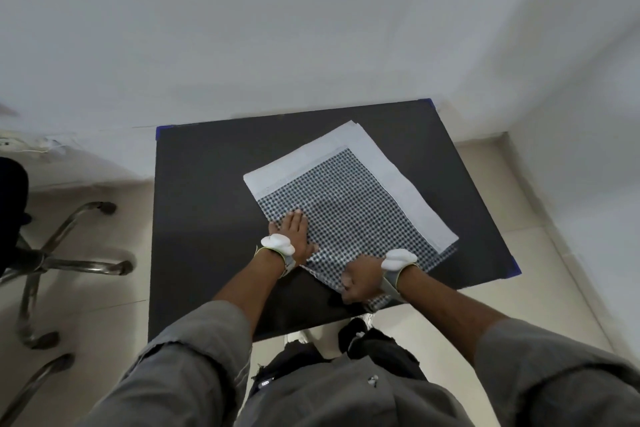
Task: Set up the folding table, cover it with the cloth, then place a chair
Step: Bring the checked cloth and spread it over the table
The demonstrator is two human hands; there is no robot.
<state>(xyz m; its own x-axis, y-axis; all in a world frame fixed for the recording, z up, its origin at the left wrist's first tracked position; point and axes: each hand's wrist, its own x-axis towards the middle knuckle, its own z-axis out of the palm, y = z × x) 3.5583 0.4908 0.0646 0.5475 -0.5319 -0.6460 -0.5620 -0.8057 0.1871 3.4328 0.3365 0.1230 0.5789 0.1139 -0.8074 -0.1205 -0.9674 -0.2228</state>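
The square black folding table stands up by the white wall, so that part looks done. The folded black-and-white checked cloth lies on it, not spread out yet. The left hand lies flat and open on the cloth. The right hand is closed, pinching the cloth's near edge. The black office chair with shiny metal legs waits off to the left, well apart from the table.

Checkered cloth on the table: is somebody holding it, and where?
Yes. The right hand grips the cloth at its near edge, fingers curled around it. The left hand only presses flat on top.
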